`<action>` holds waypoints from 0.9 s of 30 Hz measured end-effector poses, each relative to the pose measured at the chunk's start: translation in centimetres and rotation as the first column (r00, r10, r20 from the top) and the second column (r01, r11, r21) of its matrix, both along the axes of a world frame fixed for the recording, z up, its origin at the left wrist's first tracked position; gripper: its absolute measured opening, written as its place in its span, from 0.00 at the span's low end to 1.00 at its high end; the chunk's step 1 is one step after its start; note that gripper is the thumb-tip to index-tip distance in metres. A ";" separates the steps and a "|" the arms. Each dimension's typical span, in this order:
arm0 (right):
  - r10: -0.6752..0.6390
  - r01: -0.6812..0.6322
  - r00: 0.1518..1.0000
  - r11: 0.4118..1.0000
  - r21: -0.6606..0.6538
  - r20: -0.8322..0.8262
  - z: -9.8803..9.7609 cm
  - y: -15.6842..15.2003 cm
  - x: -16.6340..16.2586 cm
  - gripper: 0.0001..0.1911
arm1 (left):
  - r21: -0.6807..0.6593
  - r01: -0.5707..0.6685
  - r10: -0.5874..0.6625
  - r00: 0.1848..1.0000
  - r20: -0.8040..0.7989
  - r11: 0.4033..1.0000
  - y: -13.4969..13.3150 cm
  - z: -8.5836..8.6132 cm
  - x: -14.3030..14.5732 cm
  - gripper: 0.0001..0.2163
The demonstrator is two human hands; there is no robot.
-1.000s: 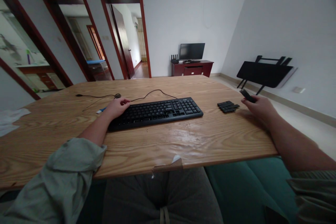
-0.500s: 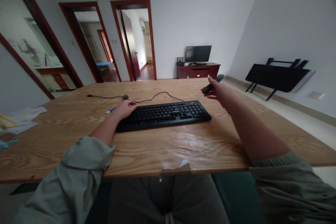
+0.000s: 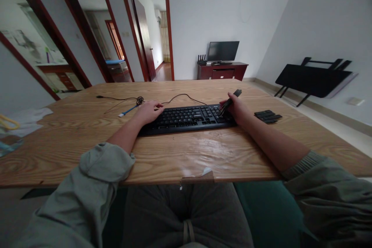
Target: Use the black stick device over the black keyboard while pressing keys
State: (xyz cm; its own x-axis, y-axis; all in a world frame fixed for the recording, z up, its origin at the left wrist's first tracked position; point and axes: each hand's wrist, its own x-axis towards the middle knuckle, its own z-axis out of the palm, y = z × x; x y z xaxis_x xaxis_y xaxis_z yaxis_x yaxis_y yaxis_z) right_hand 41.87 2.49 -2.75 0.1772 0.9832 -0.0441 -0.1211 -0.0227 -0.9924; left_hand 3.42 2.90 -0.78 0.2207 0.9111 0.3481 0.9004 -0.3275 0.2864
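Observation:
A black keyboard (image 3: 186,118) lies on the wooden table in front of me. My left hand (image 3: 149,112) rests over its left end, with the fingers stretched along the rear edge. My right hand (image 3: 236,106) is closed around a dark brush (image 3: 228,102), held at a slant. The brush's lower end reaches the number keys at the keyboard's right end; whether it presses on them I cannot tell. Beside my left hand lies a thin blue stick with a white tip (image 3: 128,111). The keyboard's black cable (image 3: 186,95) runs behind it to a tangled coil.
Several flat black pieces (image 3: 267,116) lie on the table right of my right forearm. White paper or plastic (image 3: 31,120) and a yellow loop (image 3: 8,122) are at the left edge. A torn piece of tape (image 3: 199,178) sticks to the front edge of the table (image 3: 95,170).
My right hand has come left and down with the brush, from beside the keyboard to over its number keys. My left hand has shifted slightly right with the keyboard; the view has tilted down.

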 end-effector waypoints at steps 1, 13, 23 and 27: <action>-0.017 0.019 0.999 0.999 0.039 -0.050 -0.3 0.2 0.0 0.21 | 0.002 -0.008 0.008 1.000 -0.021 1.000 -0.1 0.0 0.1 0.18; -0.147 0.161 0.985 0.971 0.176 -0.092 -1.5 2.1 -2.6 0.27 | 0.004 -0.031 0.031 0.981 -0.194 1.000 0.3 -0.1 0.2 0.18; -0.105 0.016 0.971 0.925 0.380 0.214 0.9 0.4 -7.0 0.27 | 0.031 0.029 -0.022 0.979 -0.204 0.999 0.1 -0.3 1.4 0.18; -0.080 -0.035 0.970 0.886 0.463 0.228 2.1 -1.7 -6.5 0.22 | 0.022 0.036 -0.032 0.988 -0.151 0.999 0.6 -0.4 -0.6 0.18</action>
